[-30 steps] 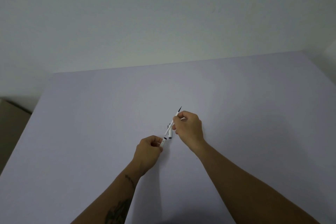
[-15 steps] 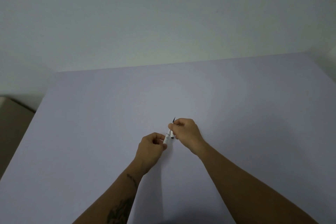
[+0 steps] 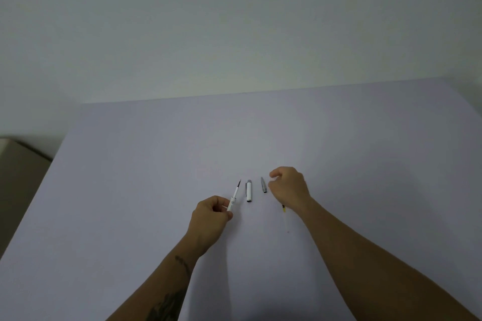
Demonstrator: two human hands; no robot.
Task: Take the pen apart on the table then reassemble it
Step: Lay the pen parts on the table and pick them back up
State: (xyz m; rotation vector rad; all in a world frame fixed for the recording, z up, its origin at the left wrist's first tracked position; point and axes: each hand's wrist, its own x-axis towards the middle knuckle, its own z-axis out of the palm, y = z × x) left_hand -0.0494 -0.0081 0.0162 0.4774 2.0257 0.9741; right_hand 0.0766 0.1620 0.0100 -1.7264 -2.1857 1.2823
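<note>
Two bare forearms rise from the bottom edge of the frame over a pale lilac worktop [image 3: 130, 190]; the one at lower left carries dark tattoo marks.

Just below the middle of the frame, the left hand [image 3: 208, 219] is curled, its fingers [image 3: 221, 202] pinched around the lower end of the white pen body [image 3: 233, 197]. That piece slants up and to the right, with a thin dark tip showing at its far end. Whether its lower end touches the worktop cannot be told.

To the right, under the right wrist, a thin clear refill [image 3: 285, 219] with a yellow and dark end lies on the worktop, partly hidden by the arm.

The right hand [image 3: 288, 185] sits right of centre, knuckles up, its fingers [image 3: 275, 173] loosely bent and parted, gripping nothing that can be seen.

Between the two hands lie two more pieces, apart from each other. The white cap [image 3: 249, 191], with a grey end and a clip along its left side, lies almost upright in the frame, just right of the pen body and not touching it. The small grey cone-shaped tip piece [image 3: 264, 185] lies just left of the right hand.

Beyond the far edge of the worktop, a plain off-white wall [image 3: 234, 21] fills the upper half of the frame. At the left edge, a beige box [image 3: 15, 164] stands beside the worktop.
</note>
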